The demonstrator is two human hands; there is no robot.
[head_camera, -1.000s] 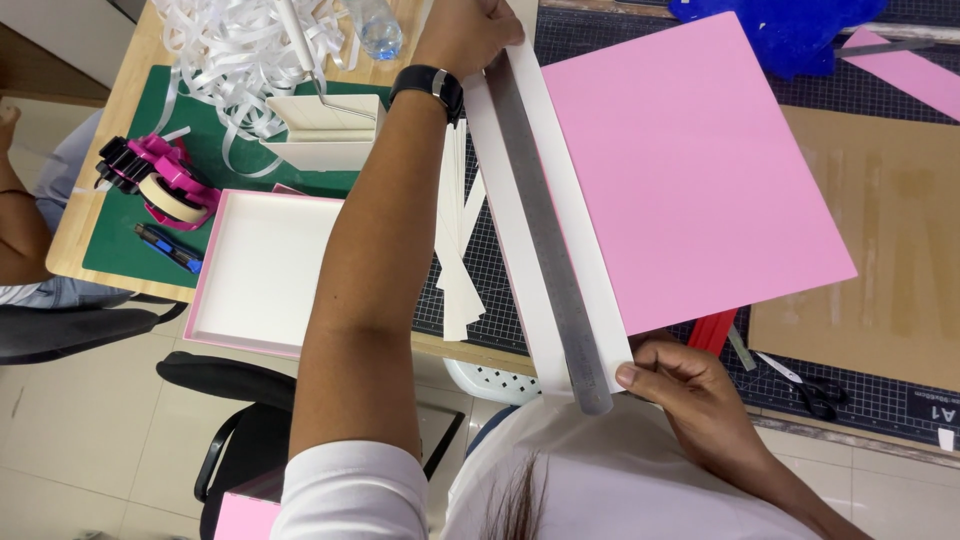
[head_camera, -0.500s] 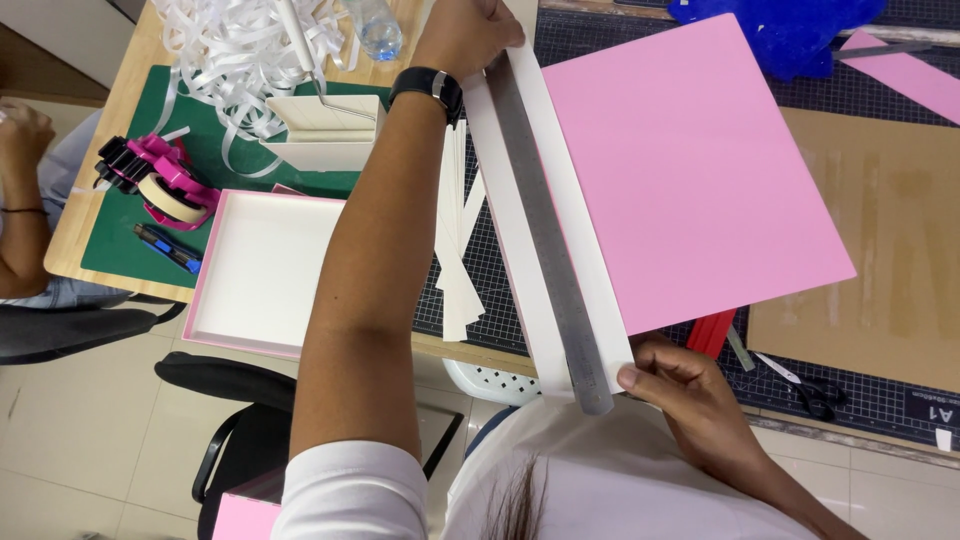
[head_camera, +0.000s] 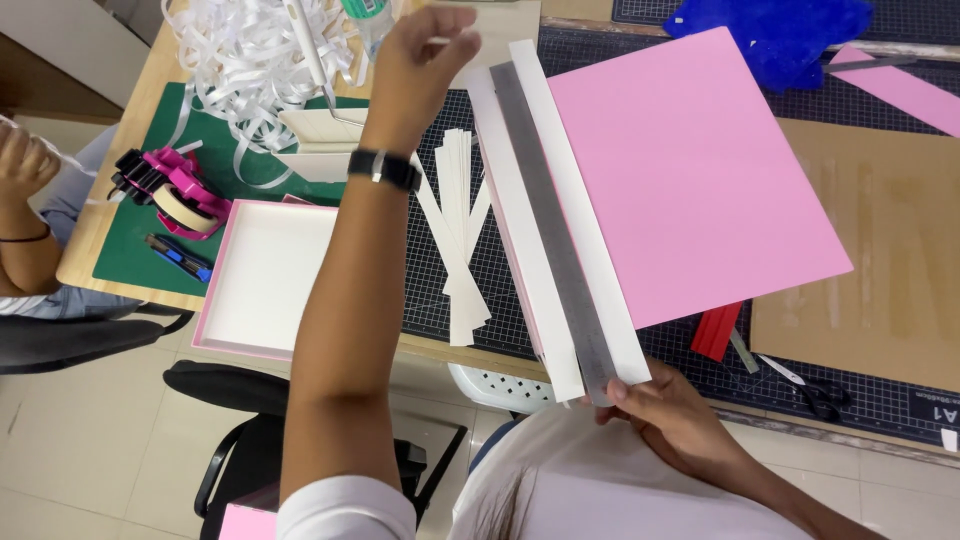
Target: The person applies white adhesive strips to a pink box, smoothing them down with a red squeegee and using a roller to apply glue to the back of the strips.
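A long metal ruler point(head_camera: 550, 220) lies along a white board point(head_camera: 520, 230), next to a large pink sheet point(head_camera: 700, 170) on the black cutting mat point(head_camera: 505, 310). My right hand point(head_camera: 675, 420) grips the near end of the ruler and board at the table's edge. My left hand point(head_camera: 430, 55), a black watch on its wrist, hovers just left of the ruler's far end, fingers loosely curled and holding nothing. Several cut white strips point(head_camera: 460, 240) lie left of the board.
A white tray with pink rim point(head_camera: 265, 275), a pink tape dispenser point(head_camera: 170, 195) and a blue knife point(head_camera: 180, 258) lie left. White paper trimmings point(head_camera: 250, 60) pile up behind. Blue fabric point(head_camera: 790, 30), brown cardboard point(head_camera: 880, 250), scissors point(head_camera: 810, 390). Another person's arm point(head_camera: 25, 220) at far left.
My left hand has lifted off the far end of the ruler and shifted slightly left. My right hand still holds the near end.
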